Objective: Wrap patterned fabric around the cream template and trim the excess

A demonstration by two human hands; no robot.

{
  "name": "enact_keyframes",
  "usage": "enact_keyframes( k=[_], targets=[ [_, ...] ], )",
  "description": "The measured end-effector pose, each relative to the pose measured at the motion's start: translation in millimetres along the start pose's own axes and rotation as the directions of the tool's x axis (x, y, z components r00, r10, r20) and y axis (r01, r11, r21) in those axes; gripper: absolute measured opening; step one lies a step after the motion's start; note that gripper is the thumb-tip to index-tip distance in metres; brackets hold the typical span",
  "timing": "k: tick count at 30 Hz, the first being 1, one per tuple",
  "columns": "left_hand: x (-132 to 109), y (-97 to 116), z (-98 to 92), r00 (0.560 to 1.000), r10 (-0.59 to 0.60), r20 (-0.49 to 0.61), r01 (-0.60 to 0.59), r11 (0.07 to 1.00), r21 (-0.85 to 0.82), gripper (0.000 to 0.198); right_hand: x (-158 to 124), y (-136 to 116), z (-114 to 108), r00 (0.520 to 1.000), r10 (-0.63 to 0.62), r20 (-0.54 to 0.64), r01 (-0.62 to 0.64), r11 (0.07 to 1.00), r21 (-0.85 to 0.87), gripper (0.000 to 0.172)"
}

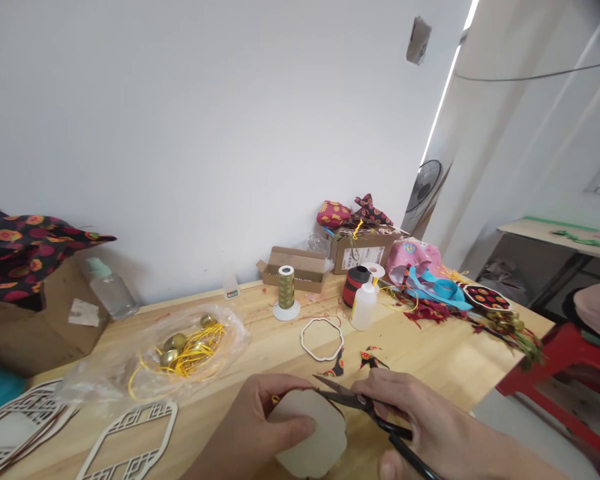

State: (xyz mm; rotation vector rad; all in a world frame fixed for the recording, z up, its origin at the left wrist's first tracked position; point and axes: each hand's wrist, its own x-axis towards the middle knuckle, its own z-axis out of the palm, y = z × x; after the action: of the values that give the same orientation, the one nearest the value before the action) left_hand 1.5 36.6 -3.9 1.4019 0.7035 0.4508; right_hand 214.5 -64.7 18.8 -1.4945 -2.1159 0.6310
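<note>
One pale scalloped panel (315, 437) is held low in front of the person, over the near side of the desk (430, 353). The left hand (253, 420) grips it, thumb across its face and other fingers behind its edge. The right hand (420, 413) has its fingers closed around black-handled scissors (347, 398), their blades parted at the panel's upper edge. Just beyond lie a patterned fabric scrap (338, 365) and a scalloped ring (303, 339). Farther back stand a gold thread spool (286, 290) and a white bottle (363, 309); leftward, yellow cord (195, 353) lies in clear plastic.
</note>
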Motion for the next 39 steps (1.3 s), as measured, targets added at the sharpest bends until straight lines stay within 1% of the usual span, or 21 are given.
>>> enact_keyframes(
  k=[2, 5, 12, 18, 23, 24, 26, 28, 31, 33, 35, 37, 39],
  targets=[
    [1, -2, 0.2, 0.999, 0.030, 0.035, -0.031, 0.999, 0.025, 0.024, 2, -2, 0, 0.999, 0.026, 0.021, -0.026, 0.999, -0.020, 0.048],
    [2, -2, 0.5, 0.995, 0.060, 0.084, -0.064, 0.997, 0.049, 0.026, 6, -6, 3, 0.998, 0.046, 0.051, -0.043, 0.998, -0.042, 0.041],
    [1, 5, 3.9, 0.990, 0.075, 0.120, -0.079, 0.996, 0.032, 0.027, 12, -9, 8, 0.999, -0.018, 0.032, 0.022, 0.993, -0.114, 0.034],
    [2, 2, 2.5, 0.994, 0.045, 0.099, -0.051, 0.997, 0.066, 0.029, 13, -8, 6, 0.999, -0.045, 0.025, 0.049, 0.982, -0.185, 0.034],
    [1, 2, 3.2, 0.995, 0.036, 0.096, -0.050, 0.989, 0.141, 0.016, 12, -2, 1, 0.998, -0.045, 0.053, 0.058, 0.959, -0.277, 0.035],
    [1, 3, 3.3, 0.995, 0.030, 0.091, -0.044, 0.987, 0.155, 0.016, 12, 0, -2, 0.999, -0.033, 0.032, 0.041, 0.960, -0.275, 0.036],
    [1, 3, 3.1, 0.998, 0.003, 0.059, -0.014, 0.984, 0.179, 0.020, 11, 5, -6, 0.999, 0.012, -0.046, -0.022, 0.973, -0.231, 0.037],
    [1, 2, 2.7, 1.000, -0.027, 0.012, 0.024, 0.978, 0.209, 0.024, 9, 12, -9, 0.990, 0.070, -0.123, -0.089, 0.985, -0.150, 0.037],
    [1, 1, 2.8, 0.997, -0.048, -0.067, 0.063, 0.967, 0.246, 0.031, 2, 25, -8, 0.971, 0.159, -0.179, -0.168, 0.985, -0.034, 0.034],
    [1, 1, 3.3, 0.994, -0.052, -0.097, 0.074, 0.967, 0.245, 0.036, -4, 32, -4, 0.960, 0.204, -0.190, -0.205, 0.979, 0.011, 0.034],
    [1, 0, 3.5, 0.993, -0.060, -0.103, 0.082, 0.971, 0.226, 0.038, -10, 34, 1, 0.960, 0.207, -0.187, -0.207, 0.978, 0.021, 0.035],
    [1, -1, 3.3, 0.995, -0.065, -0.073, 0.078, 0.977, 0.199, 0.035, -14, 29, 5, 0.973, 0.167, -0.157, -0.168, 0.986, 0.010, 0.038],
    [1, -2, 3.0, 0.997, -0.065, -0.034, 0.069, 0.982, 0.173, 0.030, -14, 19, 7, 0.989, 0.117, -0.087, -0.118, 0.993, -0.004, 0.042]
  ],
)
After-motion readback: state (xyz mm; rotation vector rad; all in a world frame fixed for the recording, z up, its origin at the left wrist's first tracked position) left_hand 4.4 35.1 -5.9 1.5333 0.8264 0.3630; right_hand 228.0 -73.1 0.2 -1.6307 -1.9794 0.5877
